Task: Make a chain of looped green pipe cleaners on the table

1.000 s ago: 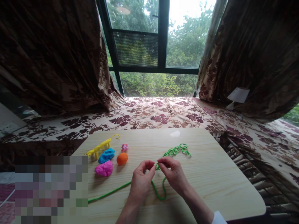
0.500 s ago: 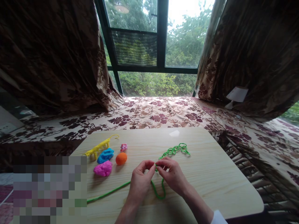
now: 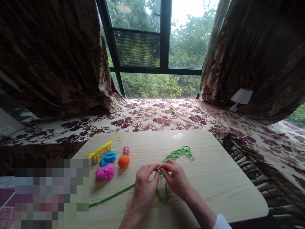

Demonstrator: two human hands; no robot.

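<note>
Both of my hands meet over the middle of the table, fingertips pinched on a green cord (image 3: 163,199) that looks like a soft clay strand. My left hand (image 3: 145,183) is closed, thumb and index finger on the strand. My right hand (image 3: 176,178) pinches it from the other side, almost touching the left fingertips. A looped chain (image 3: 175,154) of the same green runs from the fingers toward the far right. One slack loop hangs below my hands, and a straight length runs off to the left. The exact grip is partly hidden by the fingers.
Left on the table (image 3: 214,190) lie a yellow molded piece (image 3: 102,150), a blue lump (image 3: 108,158), a pink lump (image 3: 105,171), an orange ball (image 3: 124,162) and a small pink-and-white cluster (image 3: 126,149). A white lamp (image 3: 242,96) stands beyond, at right. Blurred blocks cover the lower left.
My left hand has shifted slightly right and its fingertips have rearranged at the strand. The slack below the hands is a little more covered. The right hand stays nearly in place.
</note>
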